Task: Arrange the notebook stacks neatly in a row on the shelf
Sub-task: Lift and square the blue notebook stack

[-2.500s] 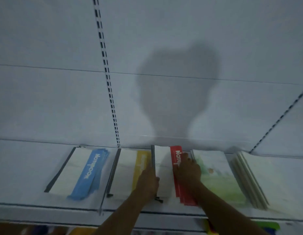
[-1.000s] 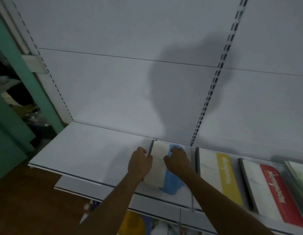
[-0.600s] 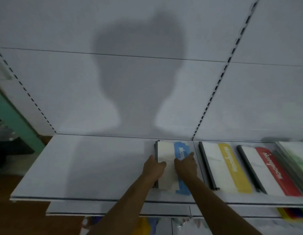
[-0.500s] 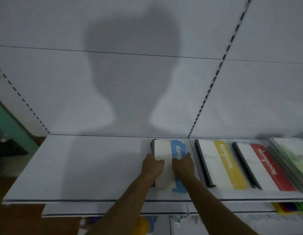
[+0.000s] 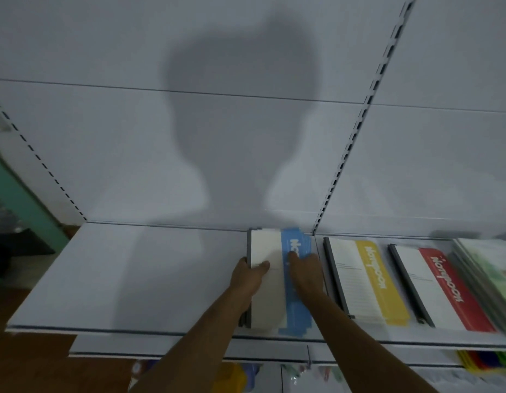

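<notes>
A stack of white notebooks with a blue band (image 5: pixel 271 302) lies flat on the white shelf (image 5: pixel 132 279), its far end near the back panel. My left hand (image 5: pixel 247 276) grips the stack's left spine edge, thumb on the cover. My right hand (image 5: pixel 304 269) rests on the blue band, fingers curved over the right side. To the right lie a yellow-banded stack (image 5: pixel 368 282), a red-banded stack (image 5: pixel 441 290) and a green-covered stack (image 5: pixel 493 273) in a row.
The shelf's left half is bare white board up to its left end (image 5: pixel 47 279). A slotted upright (image 5: pixel 356 131) runs up the back panel. A lower shelf (image 5: pixel 189 350) with colourful items shows below. A green frame (image 5: pixel 16 188) stands at the far left.
Both hands left the red stack, which now lies straight, and took the blue stack. It was turned from a slant to lie square and pushed toward the back panel.
</notes>
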`<state>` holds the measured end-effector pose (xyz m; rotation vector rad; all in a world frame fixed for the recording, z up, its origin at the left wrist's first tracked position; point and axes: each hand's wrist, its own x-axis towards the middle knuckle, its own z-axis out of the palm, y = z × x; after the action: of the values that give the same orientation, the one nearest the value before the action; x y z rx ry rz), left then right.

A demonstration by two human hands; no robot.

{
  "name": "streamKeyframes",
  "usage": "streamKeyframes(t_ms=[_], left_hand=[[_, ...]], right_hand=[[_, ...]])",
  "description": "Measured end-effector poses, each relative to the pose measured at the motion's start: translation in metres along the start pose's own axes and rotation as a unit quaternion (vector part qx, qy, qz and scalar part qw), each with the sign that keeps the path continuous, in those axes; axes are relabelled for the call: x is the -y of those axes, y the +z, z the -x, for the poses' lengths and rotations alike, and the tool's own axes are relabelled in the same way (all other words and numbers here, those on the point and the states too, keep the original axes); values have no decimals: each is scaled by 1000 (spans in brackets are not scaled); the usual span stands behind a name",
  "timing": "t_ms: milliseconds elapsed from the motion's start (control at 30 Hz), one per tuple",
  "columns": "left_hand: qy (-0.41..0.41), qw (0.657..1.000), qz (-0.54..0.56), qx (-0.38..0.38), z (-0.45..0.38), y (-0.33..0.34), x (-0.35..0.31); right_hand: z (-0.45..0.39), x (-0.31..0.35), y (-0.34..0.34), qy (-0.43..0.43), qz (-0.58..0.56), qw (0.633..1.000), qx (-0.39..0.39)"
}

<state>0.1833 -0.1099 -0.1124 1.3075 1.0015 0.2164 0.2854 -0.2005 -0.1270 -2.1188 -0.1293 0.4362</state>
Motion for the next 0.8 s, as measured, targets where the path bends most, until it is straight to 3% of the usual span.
streamKeyframes(t_ms=[167,333,533,667,733,800], left_hand=[[151,986,71,-6,13,-9,-29],[213,973,87,8,23,-16,-26],[278,958,66,-4,35,-16,-15],[339,938,52,-57,47,-11,-40],[330,936,82,-97,52,-10,-49],[267,949,124,-114,55,-6,-56]], right_hand=[[9,39,-16,-135,-143,980,-17],[36,33,-24,-296,-255,920,19],[47,17,-30,-304,-258,917,27],[50,39,-34,-306,-298,904,-3],[57,52,-33,-274,-313,909,-10],[60,58,-31,-209,-339,917,-26]])
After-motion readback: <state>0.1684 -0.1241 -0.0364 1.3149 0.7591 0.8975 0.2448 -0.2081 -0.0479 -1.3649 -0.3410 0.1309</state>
